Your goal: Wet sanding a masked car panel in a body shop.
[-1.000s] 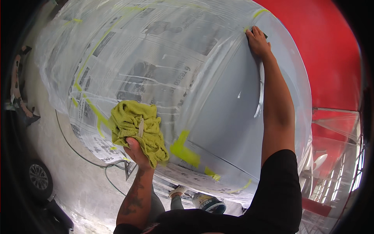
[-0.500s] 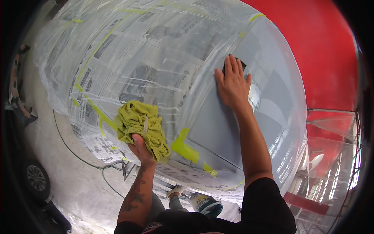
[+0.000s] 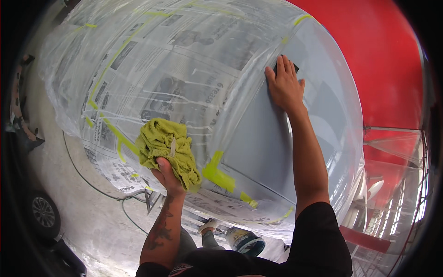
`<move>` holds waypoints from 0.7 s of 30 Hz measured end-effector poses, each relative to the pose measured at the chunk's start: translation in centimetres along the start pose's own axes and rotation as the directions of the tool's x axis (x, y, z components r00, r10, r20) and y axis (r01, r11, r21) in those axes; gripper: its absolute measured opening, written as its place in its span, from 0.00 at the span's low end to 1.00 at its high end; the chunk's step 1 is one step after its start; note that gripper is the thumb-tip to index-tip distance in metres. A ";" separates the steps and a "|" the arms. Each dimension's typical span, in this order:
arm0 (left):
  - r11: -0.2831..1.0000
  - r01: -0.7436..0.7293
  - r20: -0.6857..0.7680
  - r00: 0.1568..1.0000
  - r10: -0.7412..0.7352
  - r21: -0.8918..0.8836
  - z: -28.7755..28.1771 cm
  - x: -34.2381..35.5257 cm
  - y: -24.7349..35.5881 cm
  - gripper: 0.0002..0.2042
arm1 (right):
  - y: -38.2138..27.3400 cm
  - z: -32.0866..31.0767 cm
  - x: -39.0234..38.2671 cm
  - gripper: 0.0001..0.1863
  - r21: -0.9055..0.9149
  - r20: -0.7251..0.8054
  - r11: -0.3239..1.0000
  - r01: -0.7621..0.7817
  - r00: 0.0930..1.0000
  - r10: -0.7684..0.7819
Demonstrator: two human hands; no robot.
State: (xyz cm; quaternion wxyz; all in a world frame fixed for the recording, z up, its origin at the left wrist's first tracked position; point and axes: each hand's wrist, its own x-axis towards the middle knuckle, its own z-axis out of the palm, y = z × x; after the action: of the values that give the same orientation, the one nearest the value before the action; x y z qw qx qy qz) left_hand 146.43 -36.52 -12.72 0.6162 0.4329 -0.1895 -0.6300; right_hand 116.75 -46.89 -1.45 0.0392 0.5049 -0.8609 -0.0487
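My left hand [image 3: 168, 179] grips a bunched yellow-green microfibre cloth [image 3: 159, 141], thumb on top, above the newspaper masking. Farther off and to the right, my right hand [image 3: 287, 90] lies palm down on a smooth grey car panel [image 3: 256, 143], fingers stretched forward. Under those fingers is a dark sheet that looks like sandpaper [image 3: 296, 68]; only its corners show, and the hand hides the rest. Taped newspaper [image 3: 189, 69] under clear plastic film covers the bodywork left of the panel. Yellow-green masking tape [image 3: 218, 177] marks the panel's near left corner.
A bucket [image 3: 244, 241] stands on the floor close to my feet. A hose [image 3: 83, 171] runs along the concrete at left, near a car wheel [image 3: 44, 210]. Beyond the grey panel, at right, is a large red surface [image 3: 378, 60].
My right hand has slid a little farther away and to the right across the grey panel, and the dark sheet has moved with it. The left hand and cloth stay nearly still.
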 end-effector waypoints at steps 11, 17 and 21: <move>0.999 -0.004 0.024 1.000 0.005 -0.033 -0.1 0.1 0.2 0.38 | 1.2 0.1 1.9 0.38 0.008 0.008 0.999 0.033 0.999 -0.033; 0.998 -0.056 0.006 0.998 0.057 -0.019 -0.7 0.5 -0.9 0.39 | 1.4 1.3 3.1 0.38 0.039 -0.024 0.999 0.000 1.000 0.000; 0.999 -0.043 0.007 0.999 0.043 -0.013 -0.5 0.5 -0.3 0.39 | 1.4 0.7 0.7 0.37 0.021 0.047 0.996 0.082 0.995 -0.083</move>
State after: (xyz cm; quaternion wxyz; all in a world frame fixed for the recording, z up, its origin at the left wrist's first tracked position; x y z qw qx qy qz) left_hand 146.66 -36.82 -13.39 0.6318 0.4223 -0.1970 -0.6194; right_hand 115.10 -46.82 -1.99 0.0119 0.5389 -0.8405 -0.0542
